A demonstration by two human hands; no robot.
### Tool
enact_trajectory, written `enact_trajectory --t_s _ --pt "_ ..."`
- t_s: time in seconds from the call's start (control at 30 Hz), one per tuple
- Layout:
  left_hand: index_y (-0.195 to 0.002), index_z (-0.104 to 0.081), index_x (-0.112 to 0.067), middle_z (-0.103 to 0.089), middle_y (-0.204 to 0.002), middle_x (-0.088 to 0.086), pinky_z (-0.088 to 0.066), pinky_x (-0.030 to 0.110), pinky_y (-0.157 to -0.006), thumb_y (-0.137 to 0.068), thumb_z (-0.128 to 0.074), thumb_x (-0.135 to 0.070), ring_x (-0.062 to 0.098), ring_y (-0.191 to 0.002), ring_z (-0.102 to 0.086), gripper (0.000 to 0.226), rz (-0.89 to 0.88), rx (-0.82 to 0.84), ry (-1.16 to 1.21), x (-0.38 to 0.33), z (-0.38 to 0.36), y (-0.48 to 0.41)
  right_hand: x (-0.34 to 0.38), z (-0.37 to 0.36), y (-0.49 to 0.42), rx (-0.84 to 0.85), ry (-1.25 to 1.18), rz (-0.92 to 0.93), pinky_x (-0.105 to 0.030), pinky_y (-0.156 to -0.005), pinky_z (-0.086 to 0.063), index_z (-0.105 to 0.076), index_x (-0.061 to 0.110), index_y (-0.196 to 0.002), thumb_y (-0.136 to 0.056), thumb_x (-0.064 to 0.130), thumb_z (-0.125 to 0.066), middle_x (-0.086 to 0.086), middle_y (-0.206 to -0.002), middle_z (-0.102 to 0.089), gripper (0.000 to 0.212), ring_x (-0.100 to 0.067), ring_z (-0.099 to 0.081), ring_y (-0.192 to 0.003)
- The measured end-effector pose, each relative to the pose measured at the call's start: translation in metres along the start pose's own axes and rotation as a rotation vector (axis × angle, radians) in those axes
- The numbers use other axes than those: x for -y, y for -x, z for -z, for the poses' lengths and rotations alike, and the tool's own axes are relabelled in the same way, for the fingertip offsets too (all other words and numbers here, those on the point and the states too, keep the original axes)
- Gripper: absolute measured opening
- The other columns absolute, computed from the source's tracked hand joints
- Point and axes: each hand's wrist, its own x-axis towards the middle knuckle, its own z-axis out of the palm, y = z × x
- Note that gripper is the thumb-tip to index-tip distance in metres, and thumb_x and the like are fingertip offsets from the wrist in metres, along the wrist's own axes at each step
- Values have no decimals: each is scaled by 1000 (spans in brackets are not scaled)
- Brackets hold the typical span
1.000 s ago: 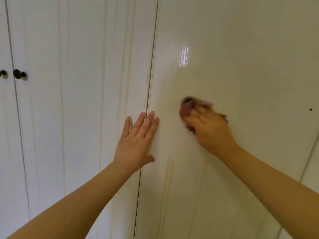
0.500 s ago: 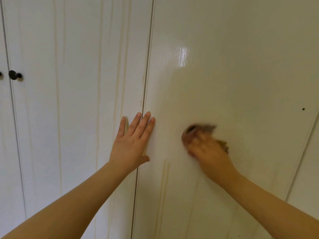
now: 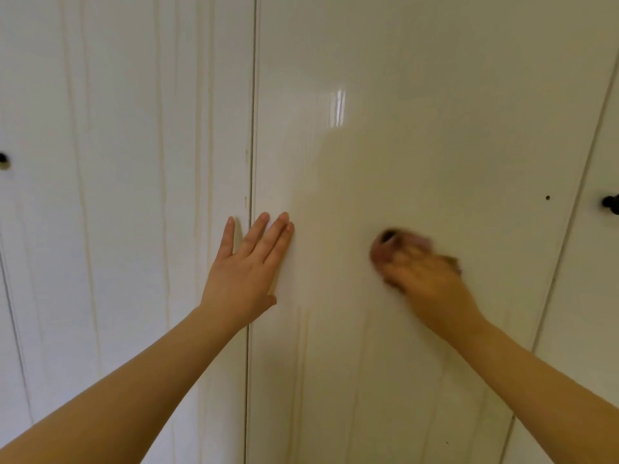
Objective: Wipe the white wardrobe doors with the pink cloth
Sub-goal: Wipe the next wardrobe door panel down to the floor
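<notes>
Glossy white wardrobe doors fill the view. My right hand (image 3: pixel 425 279) presses a bunched pink cloth (image 3: pixel 392 246) against the middle door (image 3: pixel 418 112); the hand is blurred and covers most of the cloth. My left hand (image 3: pixel 248 269) lies flat with straight fingers across the vertical seam (image 3: pixel 252 145) between the middle door and the left door (image 3: pixel 134 162). Faint yellowish streaks run down both doors.
A dark round knob (image 3: pixel 611 204) sticks out of the door at the right edge. Another dark knob (image 3: pixel 2 159) shows at the far left edge. A small dark hole (image 3: pixel 548 197) marks the middle door's right side.
My right hand with the cloth swept down the middle door, then shifted slightly right. The view turned right, so the right knob came into sight. My left hand stayed flat on the seam.
</notes>
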Motion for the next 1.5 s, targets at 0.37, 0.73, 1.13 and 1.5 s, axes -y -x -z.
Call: enact_trajectory --t_s 0.37,0.73,1.13,1.5 --pt "-142 -35 0 -29 -150 10 -1 50 -111 -52 -72 -13 34 -135 -37 99 135 -70 26 -22 -7 0 10 -13 16 -114 -45 -204 -39 -92 -40 -65 3 -103 -98 10 -38 -19 -107 -67 28 -27 -48 -111" --pt "-143 -26 -7 -33 -151 10 -4 55 -113 -76 -32 -15 26 -138 -27 68 48 -202 176 -97 1 -25 -19 12 37 -140 -81 -456 -51 -88 -48 -61 2 -109 -87 12 -44 -19 -118 -61 30 -36 -52 -115" --pt "-144 -25 -7 -30 -152 7 -8 56 -113 -82 -34 -33 26 -139 -26 68 33 -184 184 -143 -3 -47 -51 30 67 -158 -90 -882 -47 -100 -41 -60 -1 -115 -88 11 -38 -22 -127 -54 37 -38 -48 -119" --pt "-145 -21 -2 -23 -153 12 -3 55 -114 -83 -34 -34 31 -141 -19 71 115 -171 206 -161 -7 -50 -63 43 91 -112 -151 -803 -53 -88 -49 -62 -1 -108 -87 5 -49 -21 -122 -54 26 -37 -52 -113"
